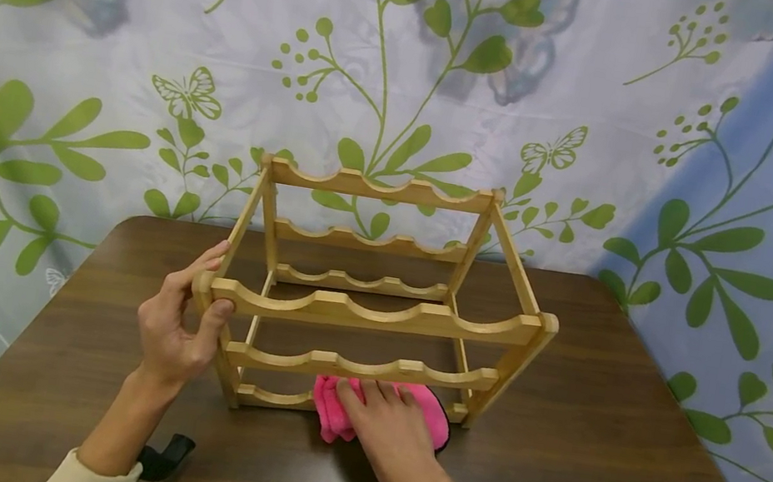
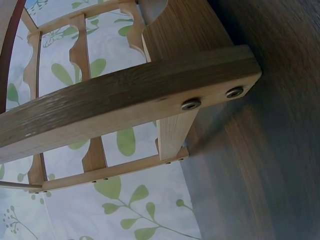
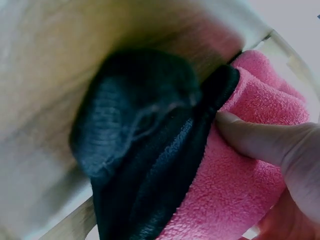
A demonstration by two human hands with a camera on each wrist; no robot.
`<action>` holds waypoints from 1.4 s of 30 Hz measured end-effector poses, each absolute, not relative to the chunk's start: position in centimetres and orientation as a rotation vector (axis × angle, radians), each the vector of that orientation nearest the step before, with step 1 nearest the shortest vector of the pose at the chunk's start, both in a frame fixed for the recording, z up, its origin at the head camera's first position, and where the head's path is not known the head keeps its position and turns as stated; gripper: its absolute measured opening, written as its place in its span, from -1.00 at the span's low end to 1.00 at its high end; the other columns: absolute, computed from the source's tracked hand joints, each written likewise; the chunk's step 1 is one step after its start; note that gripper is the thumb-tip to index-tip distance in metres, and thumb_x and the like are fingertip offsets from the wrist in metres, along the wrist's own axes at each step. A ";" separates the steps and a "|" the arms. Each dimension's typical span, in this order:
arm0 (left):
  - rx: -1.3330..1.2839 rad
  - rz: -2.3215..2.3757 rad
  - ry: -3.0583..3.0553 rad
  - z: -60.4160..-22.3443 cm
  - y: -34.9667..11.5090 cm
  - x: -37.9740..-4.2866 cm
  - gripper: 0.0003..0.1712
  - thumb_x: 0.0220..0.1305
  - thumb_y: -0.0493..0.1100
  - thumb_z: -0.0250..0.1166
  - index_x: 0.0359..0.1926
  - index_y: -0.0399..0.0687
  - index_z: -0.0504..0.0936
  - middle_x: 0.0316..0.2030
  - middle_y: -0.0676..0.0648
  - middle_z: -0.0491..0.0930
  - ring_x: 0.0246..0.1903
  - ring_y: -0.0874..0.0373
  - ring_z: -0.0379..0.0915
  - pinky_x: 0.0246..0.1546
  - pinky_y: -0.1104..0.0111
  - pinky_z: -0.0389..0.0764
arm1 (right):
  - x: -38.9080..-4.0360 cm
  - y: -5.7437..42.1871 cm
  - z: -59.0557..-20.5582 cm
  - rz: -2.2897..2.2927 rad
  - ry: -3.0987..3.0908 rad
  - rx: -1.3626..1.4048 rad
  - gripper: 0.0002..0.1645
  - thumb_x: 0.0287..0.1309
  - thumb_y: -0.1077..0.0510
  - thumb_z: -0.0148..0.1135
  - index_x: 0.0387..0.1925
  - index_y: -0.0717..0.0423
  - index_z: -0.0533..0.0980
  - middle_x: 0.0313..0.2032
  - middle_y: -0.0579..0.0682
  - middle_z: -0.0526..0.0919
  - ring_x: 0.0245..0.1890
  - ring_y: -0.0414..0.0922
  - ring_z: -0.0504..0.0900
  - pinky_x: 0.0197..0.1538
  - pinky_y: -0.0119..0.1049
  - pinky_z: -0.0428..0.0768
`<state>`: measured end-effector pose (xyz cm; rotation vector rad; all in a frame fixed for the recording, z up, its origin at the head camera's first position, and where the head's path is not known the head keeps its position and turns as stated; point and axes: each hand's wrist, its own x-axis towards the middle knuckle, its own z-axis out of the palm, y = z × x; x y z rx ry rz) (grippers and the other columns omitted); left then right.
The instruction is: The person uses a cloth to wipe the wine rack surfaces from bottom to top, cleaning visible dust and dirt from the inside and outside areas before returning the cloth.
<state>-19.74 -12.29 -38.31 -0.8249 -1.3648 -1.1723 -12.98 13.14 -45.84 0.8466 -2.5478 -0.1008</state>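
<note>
A light wooden wine rack (image 1: 375, 313) with scalloped rails stands on the table. At its front left upper corner, my left hand (image 1: 178, 330) grips the post, thumb on the near side. A bolted wooden bar (image 2: 130, 97) of the rack fills much of the left wrist view, where no fingers show. My right hand (image 1: 393, 436) holds a bunched pink cloth (image 1: 433, 415) at the lower front rail, right of the middle. In the right wrist view, the thumb presses on the fluffy pink cloth (image 3: 235, 185) beside its black edging (image 3: 170, 165). The other right fingers are mostly hidden there.
The brown wooden table (image 1: 597, 443) extends on both sides of the rack. A small black curved object (image 1: 167, 457) shows beside the left forearm. Behind the table hangs a pale curtain (image 1: 599, 47) printed with green leaves and butterflies.
</note>
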 end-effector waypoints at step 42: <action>-0.827 -1.137 -1.363 -38.2 -12.5 -19.9 -0.34 0.37 0.03 0.28 -0.18 -0.69 0.49 -0.15 -0.53 0.60 -0.06 0.07 0.64 -0.07 0.52 0.57 | -11.4 17.6 -44.5 -0.170 -2.653 0.453 -0.50 -0.05 0.35 0.49 -0.09 -0.03 0.48 -0.28 0.15 0.55 -0.27 0.18 0.52 -0.72 -0.08 0.54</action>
